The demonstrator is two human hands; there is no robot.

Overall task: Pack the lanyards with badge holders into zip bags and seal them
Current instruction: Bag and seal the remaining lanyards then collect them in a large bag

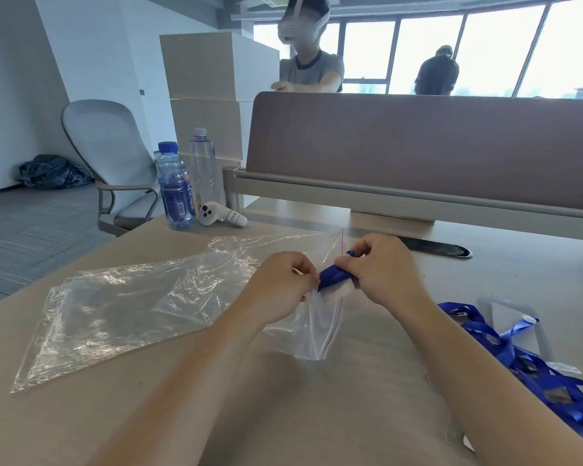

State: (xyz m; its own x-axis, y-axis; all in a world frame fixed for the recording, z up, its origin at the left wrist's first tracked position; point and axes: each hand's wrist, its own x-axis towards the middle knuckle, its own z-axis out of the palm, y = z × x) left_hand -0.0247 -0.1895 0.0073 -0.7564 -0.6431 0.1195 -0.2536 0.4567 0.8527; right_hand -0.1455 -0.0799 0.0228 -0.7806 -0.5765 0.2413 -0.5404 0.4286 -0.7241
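Blue lanyard bundle point(332, 276) slanting, seemingly bagward

So, layout around my zip bag point(317, 317), which sits mid-surface point(182, 415) right in front of me. My left hand point(280, 287) is on its left side at the opening, and my right hand point(381, 270) is just to its right, with a rolled lanyard point(334, 277) between them at the bag's mouth. Left of that bag, spare bags point(122, 311) lie flat, overlapping each other. Right of it, well apart, there's a heap of lanyards point(525, 361) on the surface, lying over some badge holders point(505, 317). Behind the bag to the left, two bottles point(175, 186) stand near the far edge, with a controller point(221, 214) lying just beside them. Straight behind the bag runs the divider point(418, 146).
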